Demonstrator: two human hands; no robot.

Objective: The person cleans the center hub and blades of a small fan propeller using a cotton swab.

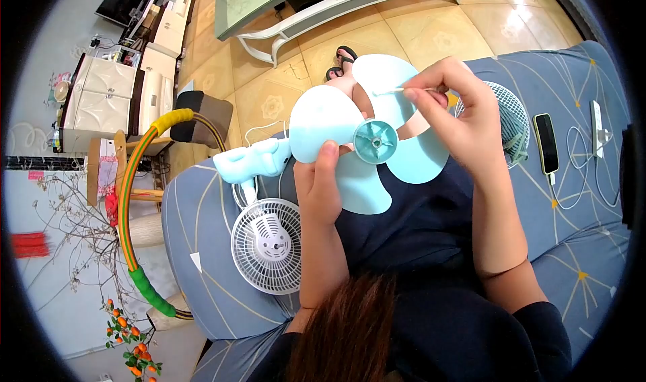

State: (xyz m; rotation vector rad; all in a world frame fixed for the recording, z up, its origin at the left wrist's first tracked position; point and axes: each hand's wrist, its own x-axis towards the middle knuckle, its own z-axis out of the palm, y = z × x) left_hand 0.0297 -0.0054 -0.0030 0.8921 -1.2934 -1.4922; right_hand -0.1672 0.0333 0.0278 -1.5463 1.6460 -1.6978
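Over the dark clothing (417, 207) on my lap, the pale blue fan blade (346, 129) lies tilted, its four rounded lobes spread around a ribbed hub (375, 142) that faces up at me. At its left side my left grip (319, 187) pinches a lobe, thumb laid on the near face and fingers tucked behind. Past the hub, at the upper right of the fan blade, my right grip (464, 109) pinches a thin white stick (390, 91) between thumb and fingers; the stick reaches across that lobe, but I cannot tell whether its tip touches. Just left of the fan blade, the light blue fan body (250, 161) rests on the blue-grey sofa (198, 220), and below it, lower left of the fan blade, is a round white grille (247, 264). To the right of the fan blade, my arm partly hides a white mesh piece (505, 99). Farther right lie a dark-screened phone (546, 143), with a white cable (560, 208) plugged into its end, and a white power strip (596, 126).
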